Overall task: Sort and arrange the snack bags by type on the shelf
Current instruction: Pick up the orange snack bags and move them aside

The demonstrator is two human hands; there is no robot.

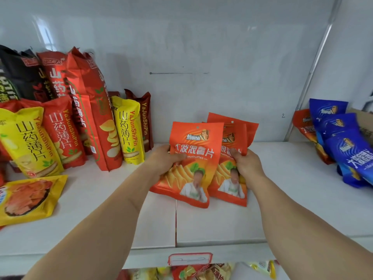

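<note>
I see a white shelf (pixel 222 223) with a white back panel (pixel 201 47) filling the view. At my left stands a crowd of upright yam-chip bags (pixel 66 126) in red, yellow and black, leaning against one another, with a yellow snack pouch (pixel 30 199) lying flat in front of them. At the far right, a cluster of blue wavy-chip bags (pixel 343 142) leans together, with an orange bag (pixel 304 126) partly hidden behind them. In the middle of the shelf, both hands hold orange wavy-chip bags. My left hand (pixel 164 160) has its fingers curled round the left edge of the front orange bag (pixel 191 164). My right hand (pixel 247 164) pinches the second orange bag (pixel 230 172), just behind and overlapped by the first. Another orange bag (pixel 250 128) peeks up behind. A red-bordered price label (pixel 189 259) sits on the shelf's front edge.
</note>
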